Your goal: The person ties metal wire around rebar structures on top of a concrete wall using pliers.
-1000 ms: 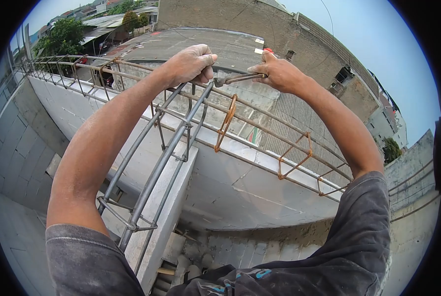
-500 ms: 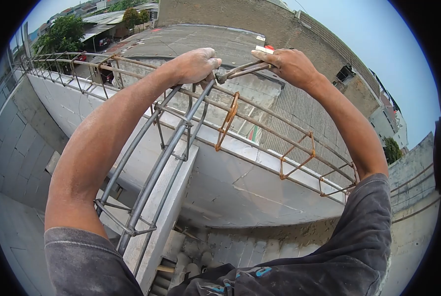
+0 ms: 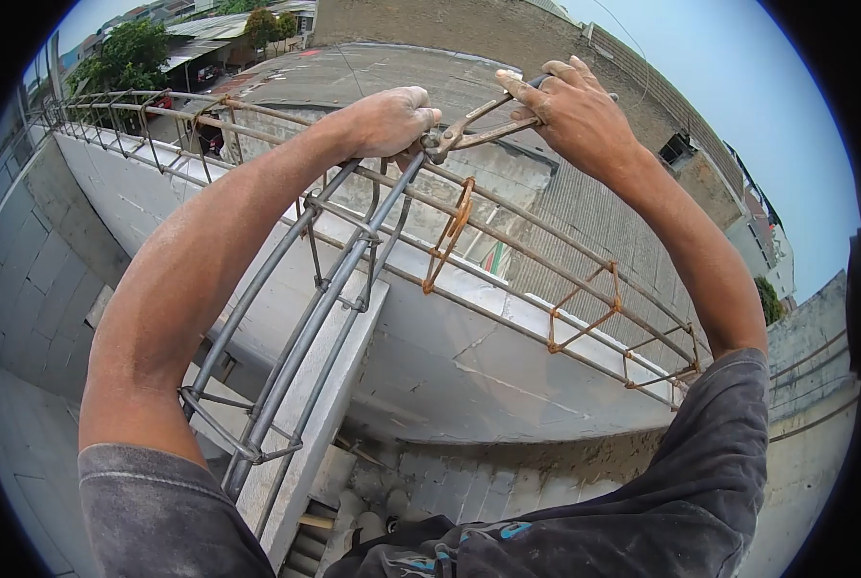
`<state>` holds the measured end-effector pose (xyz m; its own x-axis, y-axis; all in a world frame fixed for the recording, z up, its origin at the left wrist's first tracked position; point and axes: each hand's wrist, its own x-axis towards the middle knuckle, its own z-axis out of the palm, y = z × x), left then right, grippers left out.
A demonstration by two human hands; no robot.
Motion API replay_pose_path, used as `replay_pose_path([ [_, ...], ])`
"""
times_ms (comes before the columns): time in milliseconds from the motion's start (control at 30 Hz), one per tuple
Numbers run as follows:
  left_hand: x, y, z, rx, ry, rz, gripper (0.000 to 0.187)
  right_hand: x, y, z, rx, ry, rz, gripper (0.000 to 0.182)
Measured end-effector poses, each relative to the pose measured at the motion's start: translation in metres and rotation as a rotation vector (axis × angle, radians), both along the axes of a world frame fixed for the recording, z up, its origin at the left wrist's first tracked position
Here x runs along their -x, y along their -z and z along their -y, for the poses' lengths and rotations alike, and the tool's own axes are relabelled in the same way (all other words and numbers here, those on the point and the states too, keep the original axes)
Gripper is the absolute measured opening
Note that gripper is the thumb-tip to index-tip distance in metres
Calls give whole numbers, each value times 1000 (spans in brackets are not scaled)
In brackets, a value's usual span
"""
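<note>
My right hand (image 3: 580, 114) grips a pair of pincers (image 3: 479, 138) by its parted handles. The pincer jaws meet the joint where the grey rebar cage (image 3: 344, 260) joins the longer rebar cage (image 3: 536, 249) along the wall top. Beside the jaws, my left hand (image 3: 389, 123) is closed at this joint, its fingertips partly hidden; what they hold I cannot make out. Pale dust coats its fingers. A rusty stirrup (image 3: 450, 234) rings the longer cage to the right of the joint.
The long cage runs above a pale block wall (image 3: 508, 366), and the grey cage lies over a narrower wall (image 3: 300, 462) toward me. Far below is a floor with rubble (image 3: 382, 482). Beyond the wall are corrugated roofs (image 3: 604, 207) and a tall brick wall (image 3: 450, 24).
My right hand has risen slightly, and the pincer handles have spread further apart. My left hand stays at the joint, shifted a little to the right.
</note>
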<state>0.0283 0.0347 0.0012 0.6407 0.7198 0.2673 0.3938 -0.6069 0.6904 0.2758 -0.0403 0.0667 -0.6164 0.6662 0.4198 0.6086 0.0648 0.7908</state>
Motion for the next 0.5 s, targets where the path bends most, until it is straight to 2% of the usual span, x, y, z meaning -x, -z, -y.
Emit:
replay_pose_path([
  [200, 0, 2, 4, 5, -28, 52, 32, 22, -33, 11, 216, 174, -111, 44],
  [500, -1, 2, 5, 26, -30, 64, 33, -31, 7, -46, 187, -75, -55, 37],
])
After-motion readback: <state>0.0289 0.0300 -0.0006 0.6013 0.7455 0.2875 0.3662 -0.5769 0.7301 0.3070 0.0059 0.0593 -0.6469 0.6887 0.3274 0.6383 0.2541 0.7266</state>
